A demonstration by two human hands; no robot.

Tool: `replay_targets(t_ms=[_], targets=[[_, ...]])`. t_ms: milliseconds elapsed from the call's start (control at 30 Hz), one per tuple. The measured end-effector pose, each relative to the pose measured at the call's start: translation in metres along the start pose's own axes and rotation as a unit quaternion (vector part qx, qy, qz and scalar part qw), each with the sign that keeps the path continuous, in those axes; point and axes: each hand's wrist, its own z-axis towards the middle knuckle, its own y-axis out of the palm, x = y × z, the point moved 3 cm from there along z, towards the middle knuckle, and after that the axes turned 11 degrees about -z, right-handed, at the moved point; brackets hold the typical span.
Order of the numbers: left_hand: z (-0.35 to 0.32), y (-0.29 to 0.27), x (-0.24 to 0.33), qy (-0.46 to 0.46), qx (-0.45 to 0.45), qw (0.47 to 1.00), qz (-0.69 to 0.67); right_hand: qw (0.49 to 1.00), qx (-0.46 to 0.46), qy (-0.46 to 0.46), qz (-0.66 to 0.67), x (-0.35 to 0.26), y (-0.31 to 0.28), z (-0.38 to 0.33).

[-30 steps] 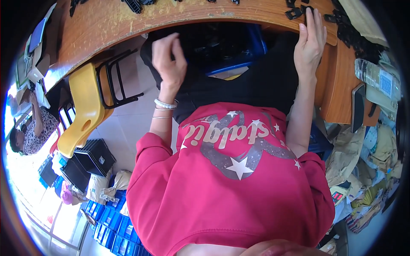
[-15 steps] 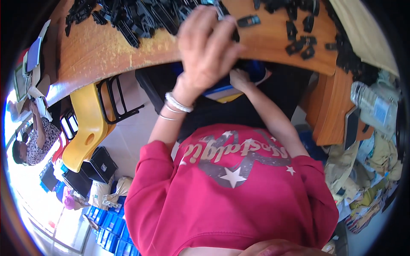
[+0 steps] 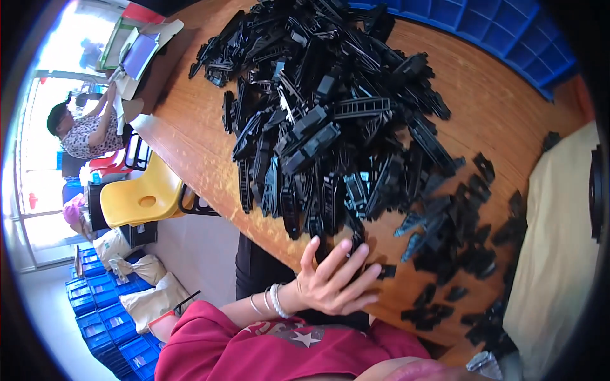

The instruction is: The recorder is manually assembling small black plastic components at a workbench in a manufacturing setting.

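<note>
Head view: a wooden table (image 3: pixel 190 136) carries a big heap of black plastic parts (image 3: pixel 330 127), with smaller black pieces (image 3: pixel 464 247) scattered toward the right. The left hand (image 3: pixel 333 282) lies at the near table edge, fingers spread wide, gripping nothing, fingertips touching the heap's nearest parts. A yellow chair (image 3: pixel 136 200) stands left.

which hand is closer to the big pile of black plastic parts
Left. The left hand lies at the near edge of the pile of black plastic parts, fingers reaching its nearest pieces. The right hand is out of view.
</note>
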Motion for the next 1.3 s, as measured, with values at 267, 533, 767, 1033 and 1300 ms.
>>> replay_targets(t_ms=[267,533,767,1033,1300], targets=[[0.003,0.004,0.003,-0.015,-0.004,1.000,-0.014,0.996,-0.057,0.033,0.056,0.028,0.053,-0.033],[0.001,0.003,0.003,0.008,-0.069,0.998,0.008,0.991,-0.108,0.049,0.066,0.037,0.056,-0.056],[0.000,0.001,0.001,0.006,-0.086,0.996,0.007,0.984,-0.154,0.065,0.057,0.056,0.050,-0.081],[0.000,0.001,0.004,-0.033,-0.040,0.999,-0.006,0.975,-0.198,0.079,0.058,0.070,0.043,-0.101],[0.001,-0.002,0.002,0.005,-0.091,0.996,0.006,0.966,-0.236,0.089,0.059,0.079,0.036,-0.109]])
